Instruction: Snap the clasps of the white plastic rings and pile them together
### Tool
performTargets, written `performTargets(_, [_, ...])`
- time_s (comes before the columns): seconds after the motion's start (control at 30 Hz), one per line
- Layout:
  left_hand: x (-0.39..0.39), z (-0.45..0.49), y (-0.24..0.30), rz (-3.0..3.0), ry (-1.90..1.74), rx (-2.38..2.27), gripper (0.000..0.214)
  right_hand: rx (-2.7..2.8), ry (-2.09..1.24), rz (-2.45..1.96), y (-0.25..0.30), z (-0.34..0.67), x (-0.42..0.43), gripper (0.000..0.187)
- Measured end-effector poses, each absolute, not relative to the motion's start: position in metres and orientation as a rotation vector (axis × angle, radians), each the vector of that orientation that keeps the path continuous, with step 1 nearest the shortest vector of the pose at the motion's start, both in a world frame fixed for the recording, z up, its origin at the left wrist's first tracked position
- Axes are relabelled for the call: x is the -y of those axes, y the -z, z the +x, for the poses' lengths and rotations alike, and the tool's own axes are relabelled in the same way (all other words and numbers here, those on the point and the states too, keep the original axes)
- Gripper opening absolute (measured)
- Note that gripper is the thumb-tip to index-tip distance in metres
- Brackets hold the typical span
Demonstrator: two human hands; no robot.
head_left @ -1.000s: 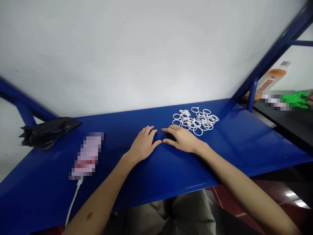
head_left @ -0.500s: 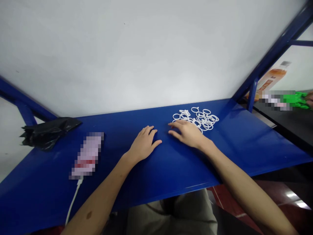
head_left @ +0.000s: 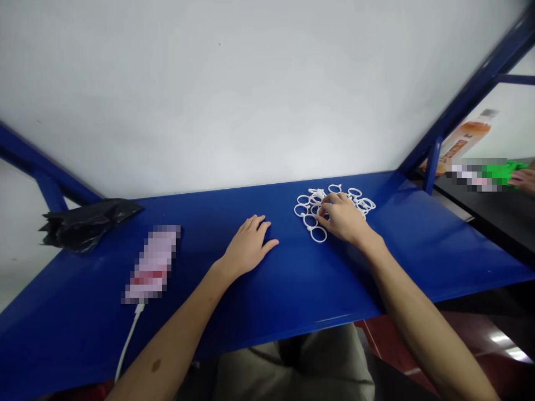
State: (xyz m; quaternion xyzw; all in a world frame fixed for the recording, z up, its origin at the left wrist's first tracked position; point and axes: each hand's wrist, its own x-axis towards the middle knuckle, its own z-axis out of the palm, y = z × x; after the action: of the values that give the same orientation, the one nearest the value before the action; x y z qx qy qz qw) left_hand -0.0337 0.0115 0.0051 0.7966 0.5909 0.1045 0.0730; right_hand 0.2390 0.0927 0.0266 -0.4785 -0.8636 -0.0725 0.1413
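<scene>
A pile of several white plastic rings (head_left: 311, 205) lies on the blue table (head_left: 271, 284) towards the back right. My right hand (head_left: 343, 218) rests on top of this pile, fingers curled down onto the rings; whether it grips one is unclear. One ring (head_left: 318, 235) lies just in front of its fingers. My left hand (head_left: 249, 245) lies flat on the table to the left of the pile, fingers stretched out, holding nothing.
A blurred flat object (head_left: 153, 262) with a white cable (head_left: 127, 342) lies at the left. A crumpled black bag (head_left: 83, 221) sits at the far left. At the right, past a blue frame post (head_left: 432, 161), stand a bottle (head_left: 462, 139) and another person's hand (head_left: 524, 179).
My right hand has moved right and away from my left hand, onto the pile of white rings. The left hand has stayed in place.
</scene>
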Motion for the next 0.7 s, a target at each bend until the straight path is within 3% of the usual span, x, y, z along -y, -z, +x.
performTargets(0.5, [-0.012, -0.034, -0.001, 2.448, -0.374, -1.782, 0.053, 2.576, -0.009, -0.832, -0.032, 0.211, -0.076, 0.011])
performTargets(0.7, [-0.012, -0.034, 0.001, 2.437, -0.495, -1.786, 0.054, 2.66, -0.162, -0.691, -0.026, 0.188, -0.061, 0.024])
